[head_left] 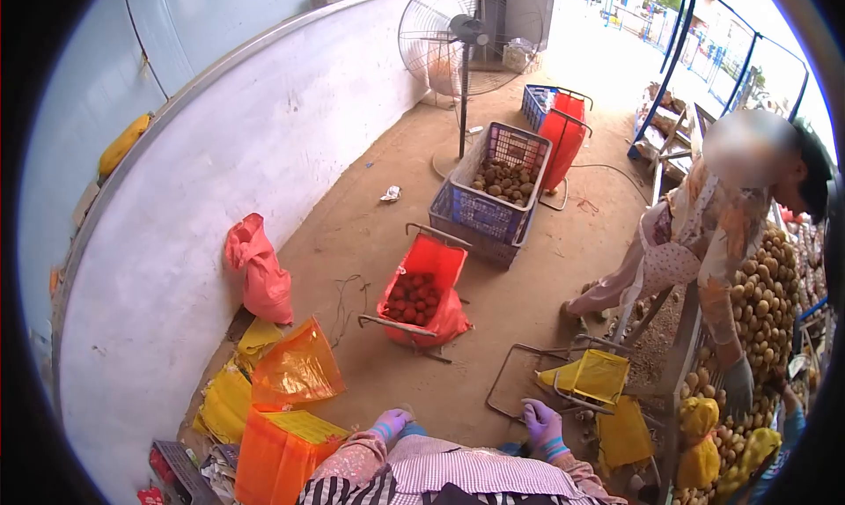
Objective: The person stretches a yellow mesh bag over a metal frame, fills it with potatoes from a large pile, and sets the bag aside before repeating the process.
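My left hand, in a purple glove with a blue band at the wrist, rests over my blue-clad knee. Its fingers point forward, loosely laid, and nothing shows in them. Nearby, an orange mesh bag stands to its left. My right hand, gloved the same way, is raised a little near my other knee, its fingers loosely bent and apart with no object visible. Closest to it is a metal stand beside a yellow mesh bag. Ahead, a red bag hangs open on a metal frame, holding reddish-looking round produce.
Stacked blue crates hold brown round produce near a standing fan. At right, a co-worker leans over a bin heaped with produce. A pink sack leans against the white wall; yellow bags lie below.
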Demonstrator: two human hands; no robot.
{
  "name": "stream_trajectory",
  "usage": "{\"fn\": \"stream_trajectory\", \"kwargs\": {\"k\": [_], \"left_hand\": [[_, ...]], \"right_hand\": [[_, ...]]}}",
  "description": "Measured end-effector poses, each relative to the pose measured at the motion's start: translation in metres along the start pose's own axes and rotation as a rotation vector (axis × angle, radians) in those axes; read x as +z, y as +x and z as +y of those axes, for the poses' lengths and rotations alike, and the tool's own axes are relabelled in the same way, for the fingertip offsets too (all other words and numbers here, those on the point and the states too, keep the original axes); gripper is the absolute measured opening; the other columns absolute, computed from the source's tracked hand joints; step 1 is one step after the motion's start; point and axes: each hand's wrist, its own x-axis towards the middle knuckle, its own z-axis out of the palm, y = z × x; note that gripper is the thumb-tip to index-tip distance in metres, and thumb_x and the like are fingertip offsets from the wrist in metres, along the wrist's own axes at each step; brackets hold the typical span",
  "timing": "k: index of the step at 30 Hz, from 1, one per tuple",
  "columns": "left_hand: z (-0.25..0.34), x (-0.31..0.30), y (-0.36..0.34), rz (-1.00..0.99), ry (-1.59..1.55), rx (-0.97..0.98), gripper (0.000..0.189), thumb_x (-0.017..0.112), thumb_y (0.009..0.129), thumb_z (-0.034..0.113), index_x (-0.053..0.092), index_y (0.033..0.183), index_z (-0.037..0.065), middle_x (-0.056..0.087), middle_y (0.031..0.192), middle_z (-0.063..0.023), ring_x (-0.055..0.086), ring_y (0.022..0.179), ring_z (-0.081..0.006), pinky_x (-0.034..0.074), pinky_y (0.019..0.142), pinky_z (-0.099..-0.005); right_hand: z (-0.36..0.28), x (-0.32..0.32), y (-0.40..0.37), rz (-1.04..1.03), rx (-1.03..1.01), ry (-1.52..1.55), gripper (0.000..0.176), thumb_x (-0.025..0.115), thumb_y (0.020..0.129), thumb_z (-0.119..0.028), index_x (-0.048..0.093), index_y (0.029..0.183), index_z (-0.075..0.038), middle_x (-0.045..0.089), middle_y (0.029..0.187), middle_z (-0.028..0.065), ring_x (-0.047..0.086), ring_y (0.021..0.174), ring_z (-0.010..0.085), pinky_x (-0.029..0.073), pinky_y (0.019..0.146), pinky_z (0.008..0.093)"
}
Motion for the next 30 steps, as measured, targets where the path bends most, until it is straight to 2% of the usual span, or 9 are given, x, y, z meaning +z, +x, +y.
{"fn": "stream_trajectory", "kwargs": {"k": [1,3,6,10,13,15,22,23,30], "left_hand": [[-0.005,-0.027,-0.014,0.033,-0.128,-0.089,0.045,0.059,0.093,0.042,0.071,0.118,0.007,0.073,0.112,-0.0192,0.068,0.109,-0.0356,0.052,0.096,-0.0417],[-0.066,-0.065,-0.018,0.166,-0.284,-0.120,0.038,0.065,0.092,0.037,0.073,0.111,0.005,0.074,0.100,-0.0169,0.071,0.095,-0.0289,0.054,0.088,-0.0389],[-0.096,-0.148,-0.053,0.401,-0.228,-0.188,0.035,0.065,0.092,0.035,0.073,0.108,0.005,0.074,0.096,-0.0161,0.071,0.090,-0.0280,0.054,0.085,-0.0396],[-0.153,-0.207,-0.043,0.415,-0.389,-0.290,0.036,0.066,0.092,0.035,0.074,0.106,0.004,0.074,0.091,-0.0155,0.070,0.086,-0.0271,0.053,0.082,-0.0396],[-0.170,-0.244,-0.010,0.483,-0.322,-0.156,0.033,0.066,0.092,0.034,0.074,0.103,0.004,0.072,0.084,-0.0127,0.067,0.080,-0.0220,0.053,0.077,-0.0375],[-0.171,-0.269,0.011,0.535,-0.603,-0.069,0.032,0.064,0.094,0.032,0.073,0.102,0.002,0.069,0.080,-0.0091,0.062,0.075,-0.0171,0.051,0.073,-0.0341],[-0.164,-0.419,0.029,0.511,-0.602,-0.229,0.030,0.066,0.094,0.027,0.073,0.098,-0.001,0.071,0.085,-0.0056,0.065,0.080,-0.0145,0.051,0.072,-0.0305],[-0.176,-0.442,0.033,0.469,-0.649,-0.292,0.027,0.067,0.093,0.025,0.073,0.102,0.000,0.072,0.089,-0.0051,0.067,0.083,-0.0159,0.052,0.072,-0.0300],[-0.220,-0.555,0.079,0.329,-0.808,-0.512,0.019,0.065,0.092,0.019,0.067,0.103,0.003,0.068,0.084,-0.0076,0.064,0.070,-0.0187,0.053,0.060,-0.0334]], "right_hand": [[-0.007,0.036,0.017,-0.013,0.008,-0.005,0.023,0.062,0.102,-0.019,0.070,0.114,-0.001,0.069,0.079,0.0022,0.066,0.077,0.0085,0.054,0.071,0.0261],[-0.028,0.106,0.043,-0.147,-0.010,-0.001,0.026,0.061,0.100,-0.025,0.069,0.116,-0.006,0.076,0.093,0.0144,0.075,0.088,0.0281,0.058,0.079,0.0375],[-0.112,0.166,0.074,-0.306,-0.237,-0.240,0.023,0.063,0.099,-0.019,0.070,0.116,-0.005,0.076,0.090,0.0100,0.075,0.085,0.0216,0.058,0.077,0.0332],[-0.147,0.214,0.108,-0.362,-0.215,-0.274,0.022,0.061,0.100,-0.018,0.069,0.118,-0.007,0.077,0.093,0.0120,0.076,0.088,0.0254,0.059,0.079,0.0357],[-0.156,0.242,0.136,-0.349,-0.114,-0.181,0.022,0.060,0.102,-0.017,0.068,0.119,-0.006,0.077,0.093,0.0116,0.076,0.087,0.0223,0.059,0.078,0.0350],[-0.174,0.262,0.156,-0.340,-0.116,-0.109,0.021,0.063,0.099,-0.018,0.069,0.116,-0.006,0.076,0.093,0.0140,0.075,0.088,0.0269,0.058,0.077,0.0371],[-0.236,0.389,0.275,-0.315,-0.227,-0.017,0.024,0.064,0.098,-0.023,0.069,0.116,-0.008,0.074,0.096,0.0161,0.072,0.088,0.0338,0.058,0.079,0.0407],[-0.253,0.401,0.291,-0.313,-0.277,-0.042,0.023,0.061,0.101,-0.021,0.069,0.119,-0.008,0.075,0.092,0.0119,0.074,0.087,0.0243,0.057,0.078,0.0347],[-0.301,0.438,0.356,-0.275,-0.142,-0.024,0.023,0.060,0.102,-0.021,0.070,0.119,-0.011,0.075,0.093,0.0124,0.075,0.090,0.0253,0.058,0.079,0.0366]]}}
